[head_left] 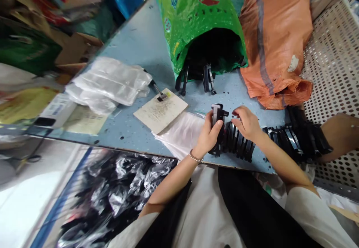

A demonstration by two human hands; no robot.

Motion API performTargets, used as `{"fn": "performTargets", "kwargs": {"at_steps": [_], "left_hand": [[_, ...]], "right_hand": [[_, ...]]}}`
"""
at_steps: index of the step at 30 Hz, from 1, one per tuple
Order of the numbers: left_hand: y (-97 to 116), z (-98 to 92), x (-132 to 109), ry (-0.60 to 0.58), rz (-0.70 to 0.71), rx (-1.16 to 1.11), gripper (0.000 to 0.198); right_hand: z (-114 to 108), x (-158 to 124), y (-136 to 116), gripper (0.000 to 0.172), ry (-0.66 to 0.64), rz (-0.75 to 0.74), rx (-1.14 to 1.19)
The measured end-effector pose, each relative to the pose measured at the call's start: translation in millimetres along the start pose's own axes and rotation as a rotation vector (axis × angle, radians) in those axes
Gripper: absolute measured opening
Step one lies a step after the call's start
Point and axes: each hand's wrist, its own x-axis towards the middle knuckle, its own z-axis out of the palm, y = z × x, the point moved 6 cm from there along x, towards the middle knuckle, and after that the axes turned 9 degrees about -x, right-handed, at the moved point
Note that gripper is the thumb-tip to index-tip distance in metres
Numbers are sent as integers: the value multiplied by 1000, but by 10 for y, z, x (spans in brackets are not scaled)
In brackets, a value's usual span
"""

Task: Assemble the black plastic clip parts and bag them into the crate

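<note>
My left hand [209, 134] is closed around a black plastic part [217, 113], held upright at the left end of a row of similar parts. My right hand [246, 124] hovers over that row of black plastic parts [239, 143], its fingers loosely curled and the thumb apart from the index finger. Nothing shows between them. Beneath and beside my left hand lies a stack of clear plastic bags [183, 134]. More black parts [208, 79] stick out of the mouth of a green woven sack [204, 20] on the blue-grey table [140, 34].
A cardboard piece [161, 111] with a small black-handled tool [159, 92] lies left of my hands, near crumpled clear bags [112, 79]. At right are an orange sack [276, 42], another person's arm [340, 135] by more black parts [297, 141], and a perforated crate [333, 57]. Bagged black items [120, 188] sit below the table edge.
</note>
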Motion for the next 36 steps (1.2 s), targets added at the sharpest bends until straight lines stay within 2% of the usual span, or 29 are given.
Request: {"fn": "performTargets", "kwargs": {"at_steps": [2,4,5,8,10,11,14,16,18,20,22,24,26,27,28,30,32,34,36], "left_hand": [[48,85,-99,-44,-12,25,60],[42,145,-170,-84,-60,31,57],[33,154,-189,-86,-77,43,55],[14,90,-178,-32,-76,95,53],[-1,-6,-134,21,-77,86,48],[-8,-61,-109,51,-83,69,44],[-47,-170,-62,123,-147,-7,38],[-90,-148,-72,121,-203,-49,38],[-135,-88,-111,101,-220,-77,40],[-203,-62,-169,93,-227,-97,43],[-310,-110,-225,108,-263,-99,45],[-437,-211,-260,135,-303,-55,48],[-590,-285,-267,137,-367,10,51],[-676,-298,-261,131,-412,34,54],[-762,-297,-250,127,-459,46,56],[-900,-274,-215,156,-532,23,59],[-960,-234,-184,199,-557,-74,63],[-933,-182,-200,218,-544,-201,65],[-834,-143,-284,238,-488,-288,64]], "right_hand": [[-103,84,-59,48,51,-174,-181],[-69,161,-104,48,-1,-307,-236],[-37,192,-110,48,-27,-319,-220],[66,217,-87,50,-93,-153,-28],[159,132,-102,51,-157,-6,103],[212,59,-150,51,-191,15,123],[387,-229,-425,47,-234,-139,-11],[521,-432,-589,42,-207,-238,-127],[616,-595,-636,40,-174,-208,-154],[635,-740,-581,41,-179,-120,-92],[560,-896,-415,42,-192,28,-22],[411,-1088,-110,41,-151,296,-80],[274,-1310,236,45,-93,572,-242],[246,-1396,382,49,-79,651,-313],[250,-1448,503,53,-77,679,-358],[303,-1455,675,56,-85,641,-377],[307,-1383,737,54,-59,586,-365],[235,-1277,647,51,9,550,-317],[214,-1162,386,50,27,494,-135]]}}
